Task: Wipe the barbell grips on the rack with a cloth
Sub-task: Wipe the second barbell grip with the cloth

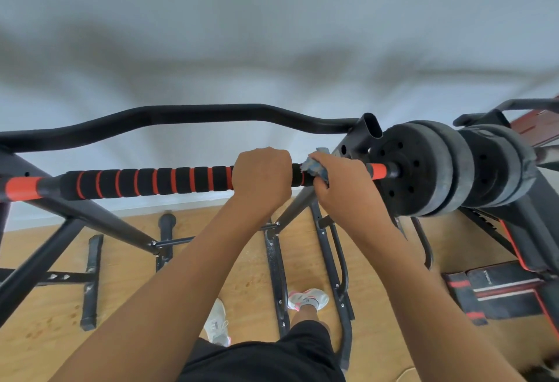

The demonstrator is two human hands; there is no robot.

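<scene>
A barbell lies across the black rack (367,132), its foam grip (151,183) black with orange rings. My left hand (261,174) grips the foam near its right end, fingers curled over the bar. Just right of it, my right hand (338,183) holds a blue-grey cloth (316,165) wrapped round the bar at the foam's end. An orange bar section (376,170) shows beyond the right hand, leading to black weight plates (423,170).
A curved black pull bar (196,117) runs behind the barbell, before a white wall. Rack legs and braces (273,260) stand on the wooden floor around my feet. A red-and-black bench (508,288) sits at the right.
</scene>
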